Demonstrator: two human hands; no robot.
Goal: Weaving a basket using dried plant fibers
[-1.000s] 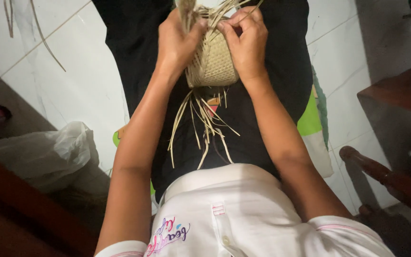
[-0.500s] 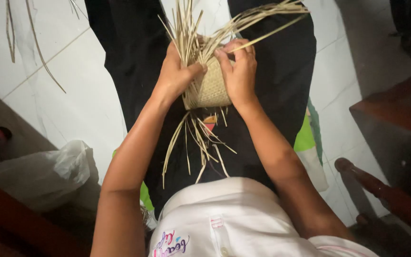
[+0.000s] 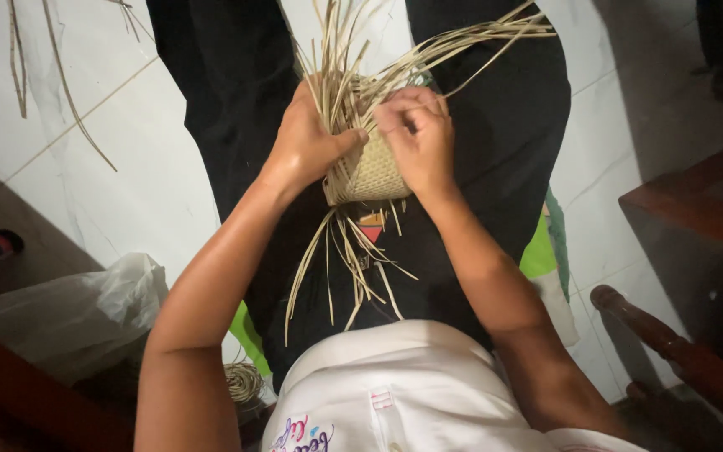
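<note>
Weaving is mid-course: the left hand clamps the small basket on the lap, while the right hand pinches a strip (loose ends fan upward). Next, it seems, comes tucking that strip tightly.

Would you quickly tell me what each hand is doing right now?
Left hand: closed around the woven basket.
Right hand: closed, pinching the loose straw strips at the basket's top.
</note>
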